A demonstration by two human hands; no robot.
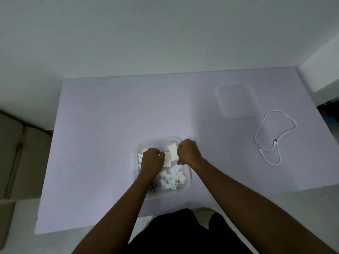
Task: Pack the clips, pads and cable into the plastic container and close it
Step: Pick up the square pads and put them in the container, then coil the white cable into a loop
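A clear plastic container (188,177) sits near the table's front edge. Several white clips (172,178) lie piled in its near right part, and a few dark clips (153,186) show beside my left wrist. Both hands are inside the container. My left hand (152,160) pinches a white pad (167,159). My right hand (189,153) grips a second white pad (173,151), tilted up. The clear lid (236,100) lies apart at the back right. A white cable (275,136) lies loosely looped on the table, right of the container.
The lilac table top (110,125) runs to a white wall behind. A white ledge (319,74) stands at the far right corner. A beige cushion or seat (12,158) lies left of the table.
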